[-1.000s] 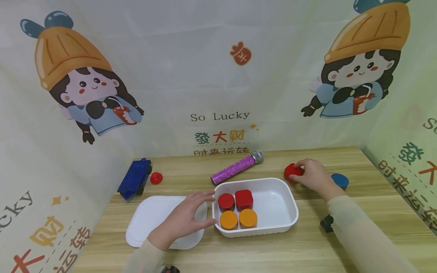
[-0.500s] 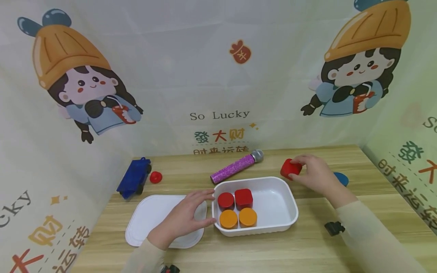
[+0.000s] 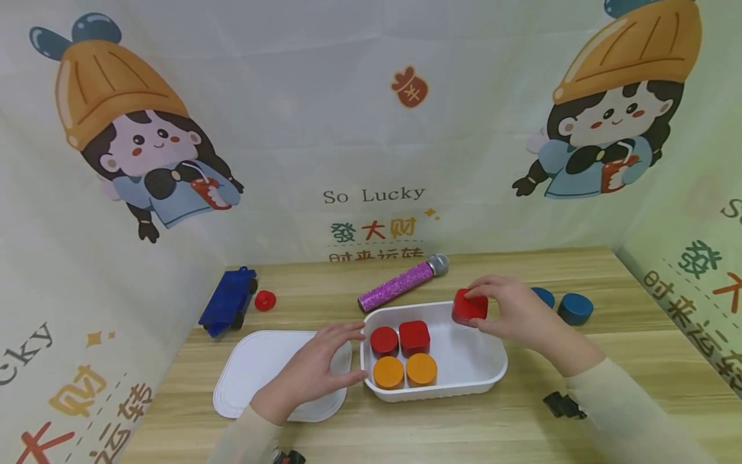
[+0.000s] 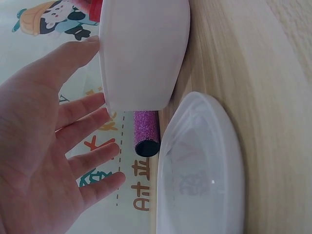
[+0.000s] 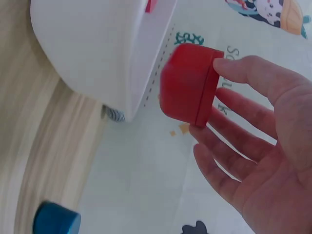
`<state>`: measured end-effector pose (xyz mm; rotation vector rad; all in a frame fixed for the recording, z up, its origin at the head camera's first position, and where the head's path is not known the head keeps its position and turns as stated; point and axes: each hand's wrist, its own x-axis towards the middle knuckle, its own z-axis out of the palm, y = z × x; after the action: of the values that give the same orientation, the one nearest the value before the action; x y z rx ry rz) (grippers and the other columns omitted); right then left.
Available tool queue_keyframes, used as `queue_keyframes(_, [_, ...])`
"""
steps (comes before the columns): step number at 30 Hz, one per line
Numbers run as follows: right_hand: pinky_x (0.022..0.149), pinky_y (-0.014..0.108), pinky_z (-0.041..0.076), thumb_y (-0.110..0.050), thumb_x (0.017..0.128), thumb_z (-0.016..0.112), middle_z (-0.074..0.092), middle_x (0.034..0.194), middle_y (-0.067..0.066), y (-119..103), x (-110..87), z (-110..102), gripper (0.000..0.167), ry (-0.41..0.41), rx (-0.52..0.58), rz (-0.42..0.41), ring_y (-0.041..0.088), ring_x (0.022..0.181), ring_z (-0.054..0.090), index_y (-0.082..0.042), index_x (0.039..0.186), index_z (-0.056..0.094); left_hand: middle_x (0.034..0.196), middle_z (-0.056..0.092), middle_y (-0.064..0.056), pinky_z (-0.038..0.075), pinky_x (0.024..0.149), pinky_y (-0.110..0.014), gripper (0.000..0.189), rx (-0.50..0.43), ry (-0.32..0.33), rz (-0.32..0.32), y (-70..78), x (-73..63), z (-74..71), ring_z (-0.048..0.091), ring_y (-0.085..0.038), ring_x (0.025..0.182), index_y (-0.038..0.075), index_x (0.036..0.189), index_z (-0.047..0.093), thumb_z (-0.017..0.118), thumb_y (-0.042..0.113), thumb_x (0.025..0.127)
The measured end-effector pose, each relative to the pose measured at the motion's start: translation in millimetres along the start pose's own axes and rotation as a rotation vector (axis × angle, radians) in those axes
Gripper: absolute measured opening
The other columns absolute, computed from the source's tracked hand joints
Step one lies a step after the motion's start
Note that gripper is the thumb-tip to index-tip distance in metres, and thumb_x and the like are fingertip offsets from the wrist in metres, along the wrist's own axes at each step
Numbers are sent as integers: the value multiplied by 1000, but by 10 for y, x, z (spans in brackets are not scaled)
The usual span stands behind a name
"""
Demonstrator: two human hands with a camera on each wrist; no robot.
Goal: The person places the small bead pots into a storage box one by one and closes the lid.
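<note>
My right hand (image 3: 513, 316) pinches a rounded-square red block (image 3: 468, 307) between thumb and fingers, above the back right rim of a white plastic box (image 3: 464, 389). In the right wrist view the red block (image 5: 187, 83) shows clear of the box wall. Inside the box, on its left side, stand a round red block (image 3: 384, 341), a rounded-square red block (image 3: 414, 336) and two round orange blocks (image 3: 388, 372). My left hand (image 3: 315, 367) has its fingers spread, with thumb and fingertips at the box's left rim. In the left wrist view its fingers (image 4: 83, 117) touch the box edge.
A white lid (image 3: 255, 361) lies left of the box, partly under the left hand. Behind the box is a purple glittery microphone (image 3: 400, 287). Two blue blocks (image 3: 576, 309) stand at the right. A blue toy truck (image 3: 228, 303) and a small red piece (image 3: 265, 300) are at the back left.
My right hand has lifted the red block off the table and carried it left, over the box rim. A second blue block has come into view behind it. The left hand stays put.
</note>
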<state>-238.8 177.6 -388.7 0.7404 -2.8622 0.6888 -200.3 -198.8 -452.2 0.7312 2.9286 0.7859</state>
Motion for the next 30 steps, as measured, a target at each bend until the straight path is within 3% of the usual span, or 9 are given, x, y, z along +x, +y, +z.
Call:
queue_keyframes(7, [90,43,64,-14,81,87,70,126,12,5,51,229,37,-99,4,-85,34,117,65,-9,116,77,159,49,2,40,118,-60,63,4,3,12,-2,-4,5,45,-27,146,22,141,62,79,50,87])
queue_keyframes(18, [100,49,58,-13,84,85,72,124,11,123,168,501,33,-190,9,-215,32,115,67,-7,115,77,159,50,4,40,118,-59,63,-3,2,12,16,6,17,45,-27,147,22,141,62,79,51,87])
queue_keyframes(30, [103,49,57,-11,84,84,71,126,11,123,265,585,33,-240,32,-180,33,119,66,-8,117,77,159,49,2,40,119,-59,65,14,-2,5,14,2,-7,44,-28,147,23,143,61,79,51,88])
